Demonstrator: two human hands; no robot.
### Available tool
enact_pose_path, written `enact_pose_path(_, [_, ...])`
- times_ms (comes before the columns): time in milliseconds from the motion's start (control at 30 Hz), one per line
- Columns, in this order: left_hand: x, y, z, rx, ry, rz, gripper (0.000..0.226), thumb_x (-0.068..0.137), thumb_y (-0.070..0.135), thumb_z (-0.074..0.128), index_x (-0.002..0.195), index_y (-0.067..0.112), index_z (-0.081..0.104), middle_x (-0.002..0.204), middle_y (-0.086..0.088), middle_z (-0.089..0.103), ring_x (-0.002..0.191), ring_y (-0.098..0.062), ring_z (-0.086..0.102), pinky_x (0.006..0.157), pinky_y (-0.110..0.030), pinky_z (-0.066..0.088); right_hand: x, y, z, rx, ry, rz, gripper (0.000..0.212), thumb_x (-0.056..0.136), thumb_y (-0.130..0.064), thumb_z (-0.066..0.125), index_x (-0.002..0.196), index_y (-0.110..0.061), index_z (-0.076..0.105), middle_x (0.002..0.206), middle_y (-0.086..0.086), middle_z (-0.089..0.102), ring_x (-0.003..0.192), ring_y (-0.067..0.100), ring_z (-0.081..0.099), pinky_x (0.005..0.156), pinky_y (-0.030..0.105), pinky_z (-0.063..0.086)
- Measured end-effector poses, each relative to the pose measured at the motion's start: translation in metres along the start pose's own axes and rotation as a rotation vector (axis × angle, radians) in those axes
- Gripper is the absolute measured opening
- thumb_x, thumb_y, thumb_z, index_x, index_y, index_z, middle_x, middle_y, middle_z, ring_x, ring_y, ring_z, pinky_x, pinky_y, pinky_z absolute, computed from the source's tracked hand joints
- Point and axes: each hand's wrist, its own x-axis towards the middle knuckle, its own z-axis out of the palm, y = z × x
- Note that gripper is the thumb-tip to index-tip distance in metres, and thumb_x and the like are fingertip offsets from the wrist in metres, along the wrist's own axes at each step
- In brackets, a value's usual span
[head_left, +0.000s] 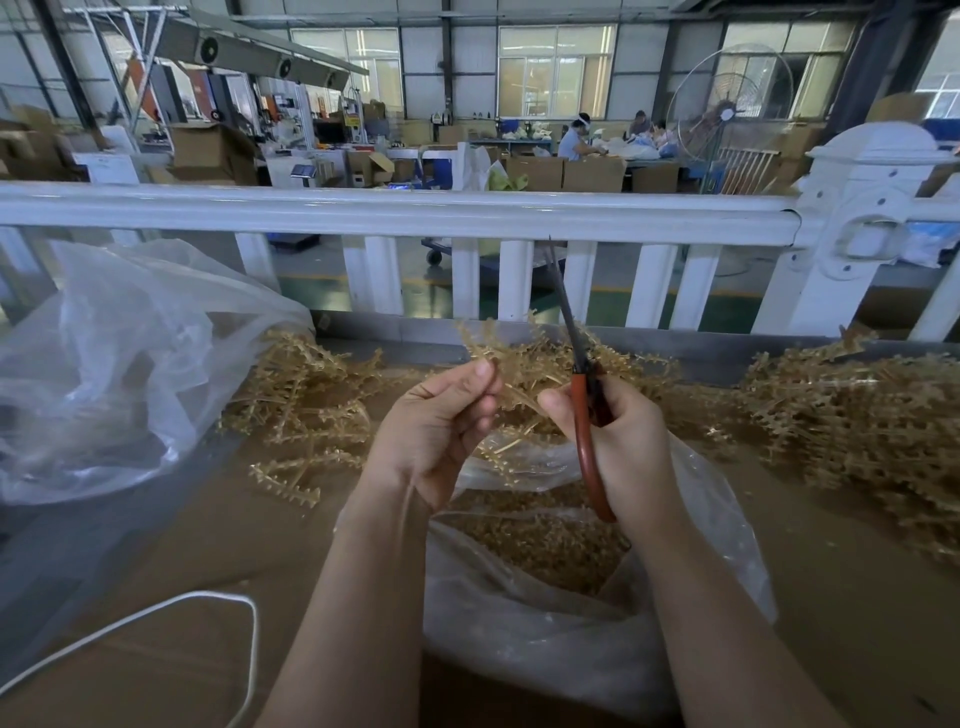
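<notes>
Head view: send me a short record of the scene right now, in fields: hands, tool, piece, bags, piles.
left hand: pinches a gold plastic sprig between thumb and fingers
right hand: grips red-handled scissors, blades pointing up and away
open bag: below the hands, holds small gold bits
big bag: clear, crumpled, far left
left pile: gold sprigs on the table
right pile: more gold sprigs, larger heap
cord: white, lower left
</notes>
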Motion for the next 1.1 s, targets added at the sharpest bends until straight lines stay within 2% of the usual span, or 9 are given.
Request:
enact_pose_path(167, [0.0015,-0.0006,0.0002,-0.031,0.044,0.053,0.020,0.069,0.022,0.075,0.086,0.011,0.074,0.074,0.000,0.070,0.058,-0.004,0.063,0.054,-0.015,0.053,-0.0020,0.0006,-0.0006,-0.031,0.121,-0.117,0.045,0.071,-0.073,0.068,0.079,-0.030,0.061,0.075,-0.017,0.067,0.073,0.005,0.064,0.071,0.029,0.050])
enact_pose_path(267, [0.0014,-0.0004,0.0021,-0.043,0.068,0.074,0.026,0.069,0.019,0.075,0.092,0.008,0.074,0.079,-0.003,0.075,0.064,-0.005,0.068,0.056,-0.015,0.054,-0.0014,0.0024,-0.0006,-0.132,0.097,-0.140,0.040,0.068,-0.074,0.065,0.078,-0.035,0.058,0.075,-0.021,0.065,0.073,0.004,0.063,0.068,0.030,0.051])
enact_pose_path(333, [0.0016,-0.0006,0.0028,-0.030,0.074,0.102,0.026,0.071,0.017,0.074,0.094,0.006,0.073,0.080,-0.003,0.075,0.065,-0.006,0.068,0.058,-0.015,0.055,-0.0028,0.0034,0.0004,-0.236,0.050,-0.162,0.043,0.065,-0.080,0.066,0.077,-0.040,0.055,0.075,-0.028,0.063,0.074,-0.001,0.061,0.064,0.019,0.043])
enact_pose_path(400, [0.0018,-0.0013,0.0028,0.003,0.078,0.137,0.019,0.073,0.016,0.073,0.090,0.007,0.073,0.080,-0.003,0.074,0.065,-0.006,0.066,0.061,-0.016,0.055,-0.0039,0.0045,0.0017,-0.328,-0.001,-0.180,0.048,0.063,-0.085,0.057,0.080,-0.040,0.054,0.071,-0.025,0.063,0.076,-0.005,0.061,0.060,0.010,0.039])
enact_pose_path(533, [0.0004,-0.0025,0.0048,0.090,0.063,0.218,0.006,0.079,0.014,0.069,0.077,0.009,0.072,0.070,-0.002,0.067,0.063,-0.007,0.059,0.065,-0.018,0.052,-0.0035,0.0068,0.0023,-0.454,-0.091,-0.166,0.064,0.062,-0.086,0.049,0.095,-0.033,0.059,0.080,-0.020,0.065,0.077,-0.001,0.062,0.061,0.014,0.041])
enact_pose_path(667, [0.0008,-0.0034,0.0054,0.138,0.077,0.267,0.031,0.090,0.003,0.061,0.067,0.016,0.076,0.064,0.000,0.065,0.062,-0.006,0.059,0.066,-0.018,0.051,-0.0034,0.0083,0.0028,-0.568,-0.096,-0.199,0.060,0.070,-0.079,0.060,0.099,-0.026,0.061,0.085,-0.015,0.067,0.081,0.006,0.064,0.069,0.027,0.054])
enact_pose_path(767, [0.0005,-0.0035,0.0051,0.164,0.078,0.279,0.034,0.091,0.000,0.060,0.067,0.017,0.077,0.066,-0.001,0.066,0.062,-0.006,0.060,0.065,-0.018,0.051,-0.0043,0.0059,0.0032,-0.596,-0.089,-0.206,0.066,0.067,-0.083,0.050,0.096,-0.025,0.059,0.080,-0.015,0.064,0.074,0.005,0.060,0.062,0.021,0.049])
enact_pose_path(900, [0.0011,-0.0044,0.0040,0.192,0.077,0.287,0.034,0.091,0.000,0.060,0.067,0.017,0.078,0.066,-0.001,0.067,0.062,-0.007,0.060,0.064,-0.018,0.052,-0.0053,0.0049,0.0037,-0.647,-0.057,-0.230,0.068,0.065,-0.085,0.045,0.090,-0.023,0.057,0.074,-0.014,0.063,0.066,0.005,0.058,0.057,0.021,0.047])
enact_pose_path(1100, [0.0021,-0.0047,0.0035,0.179,0.082,0.287,0.018,0.090,0.000,0.062,0.081,0.009,0.074,0.069,-0.004,0.068,0.063,-0.009,0.061,0.064,-0.019,0.053,-0.0061,0.0053,0.0025,-0.665,-0.028,-0.290,0.053,0.072,-0.079,0.054,0.081,-0.027,0.051,0.069,-0.021,0.053,0.057,-0.002,0.046,0.054,0.012,0.033])
